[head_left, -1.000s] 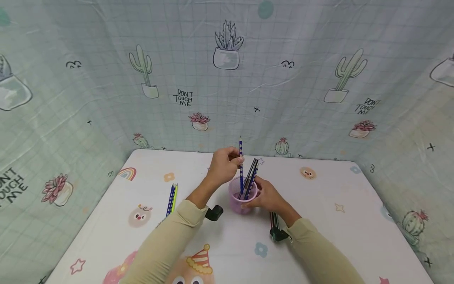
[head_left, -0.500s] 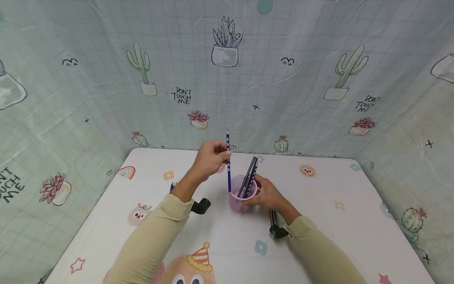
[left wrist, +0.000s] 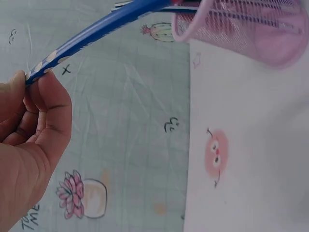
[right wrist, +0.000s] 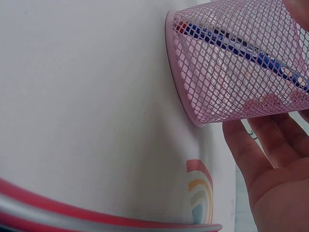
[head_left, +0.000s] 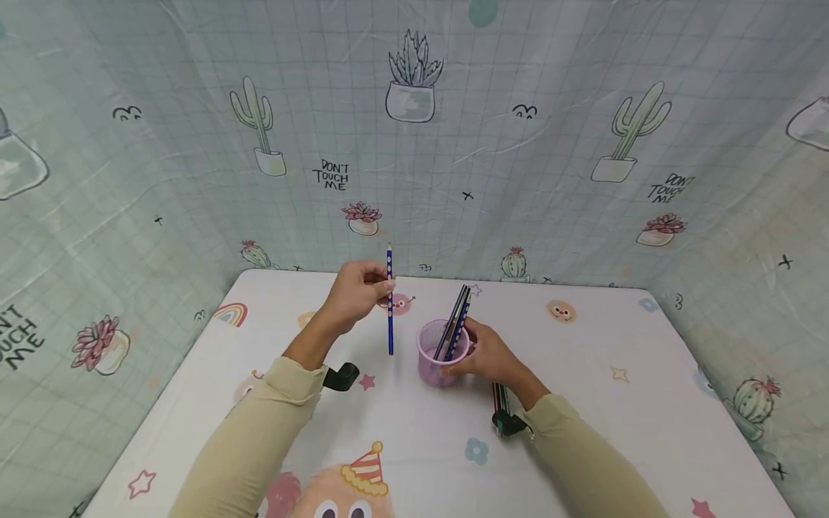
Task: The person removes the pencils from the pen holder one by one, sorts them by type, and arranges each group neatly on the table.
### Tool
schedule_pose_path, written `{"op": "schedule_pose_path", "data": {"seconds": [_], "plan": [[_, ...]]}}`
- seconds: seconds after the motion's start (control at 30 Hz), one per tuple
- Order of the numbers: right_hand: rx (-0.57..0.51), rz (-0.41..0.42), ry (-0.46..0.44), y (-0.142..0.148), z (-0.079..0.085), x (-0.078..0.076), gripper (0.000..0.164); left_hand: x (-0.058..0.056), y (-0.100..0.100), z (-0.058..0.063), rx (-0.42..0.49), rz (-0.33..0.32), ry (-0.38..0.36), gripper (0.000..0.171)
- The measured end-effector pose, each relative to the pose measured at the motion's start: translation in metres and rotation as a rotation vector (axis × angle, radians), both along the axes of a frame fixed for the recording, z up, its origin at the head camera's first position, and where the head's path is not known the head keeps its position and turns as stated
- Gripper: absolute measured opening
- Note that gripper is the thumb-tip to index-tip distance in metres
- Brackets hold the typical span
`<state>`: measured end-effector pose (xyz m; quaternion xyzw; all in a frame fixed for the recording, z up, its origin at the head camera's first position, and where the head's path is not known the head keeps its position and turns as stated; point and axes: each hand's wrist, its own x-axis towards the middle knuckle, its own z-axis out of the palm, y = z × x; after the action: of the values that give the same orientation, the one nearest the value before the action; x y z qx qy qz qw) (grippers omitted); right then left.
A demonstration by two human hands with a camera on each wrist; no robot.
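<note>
My left hand (head_left: 358, 291) pinches a blue pencil with pale dots (head_left: 390, 324) between thumb and fingers. The pencil stands upright, tip up, in the air left of a pink mesh pencil cup (head_left: 430, 367). In the left wrist view the pencil (left wrist: 91, 36) slants up toward the cup (left wrist: 236, 29). Around the cup's right side curl the fingers and thumb of my right hand (head_left: 492, 354). Inside it lean a few dark pencils and a blue dotted pencil (head_left: 458, 327). The right wrist view shows a blue pencil (right wrist: 241, 48) through the mesh (right wrist: 207, 82).
Several dark pencils (head_left: 501, 396) lie on the white printed table (head_left: 583, 432), partly under my right wrist and its black camera (head_left: 508, 423). A red and silver-grey striped pencil (right wrist: 96, 215) crosses the bottom of the right wrist view. A cactus-print cloth (head_left: 518, 144) stands behind the table.
My left hand has lifted the blue dotted pencil out of the cup and carried it left. My right hand stays on the cup. The left forearm now hides the pencils lying at left.
</note>
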<state>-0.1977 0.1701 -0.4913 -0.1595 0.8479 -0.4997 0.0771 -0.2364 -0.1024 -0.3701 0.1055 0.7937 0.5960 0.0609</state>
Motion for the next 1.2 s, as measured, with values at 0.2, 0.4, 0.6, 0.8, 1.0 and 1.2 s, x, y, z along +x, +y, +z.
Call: {"op": "schedule_pose_path", "data": {"seconds": [0.2,0.4,0.6,0.8,1.0,1.2], "plan": [[0.009,-0.005,-0.007,-0.001,0.003,0.0,0.078,0.0,-0.019,-0.007,-0.066,0.03,-0.033,0.019],[0.014,-0.011,-0.008,-0.001,0.002,0.0,0.076,-0.002,-0.04,-0.018,-0.129,0.063,-0.082,0.02],[0.011,-0.009,-0.008,-0.001,0.001,0.0,0.075,-0.005,-0.06,-0.032,-0.174,0.072,-0.111,0.023],[0.012,-0.007,-0.004,0.0,0.001,0.0,0.075,-0.004,-0.075,-0.043,-0.201,0.108,-0.159,0.023],[0.013,-0.006,0.001,0.001,0.0,0.002,0.078,-0.004,-0.086,-0.053,-0.216,0.122,-0.199,0.023],[0.017,-0.009,-0.012,0.0,0.001,0.001,0.08,-0.005,-0.095,-0.061,-0.226,0.149,-0.24,0.022]]}}
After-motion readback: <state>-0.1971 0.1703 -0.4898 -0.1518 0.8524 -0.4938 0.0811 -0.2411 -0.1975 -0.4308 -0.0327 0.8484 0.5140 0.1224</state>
